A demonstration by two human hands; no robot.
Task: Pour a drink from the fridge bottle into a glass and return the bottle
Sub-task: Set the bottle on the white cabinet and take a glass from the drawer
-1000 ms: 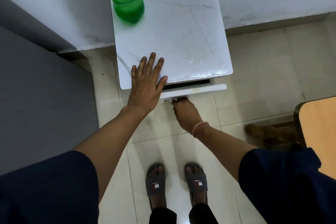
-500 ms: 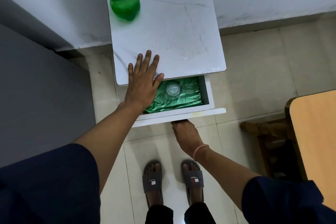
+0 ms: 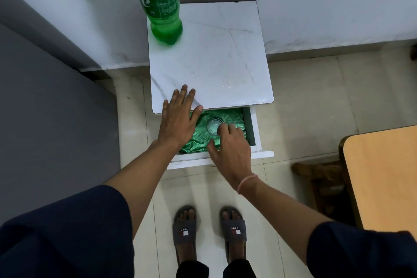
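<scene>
The step in hand is fetching the glass (image 3: 214,124); nothing is poured yet. The green bottle (image 3: 160,2) stands at the cabinet top's (image 3: 221,58) eleven o'clock corner. The glass sits in the open drawer (image 3: 255,128) on green foil (image 3: 198,142). The right hand (image 3: 232,149) hangs over it from five o'clock, fingers (image 3: 222,128) spread loose at the rim, gripping nothing. Next, I'd judge, it must close round the glass and lift. The left hand (image 3: 178,119) lies flat, unclenched, on the top's near edge.
</scene>
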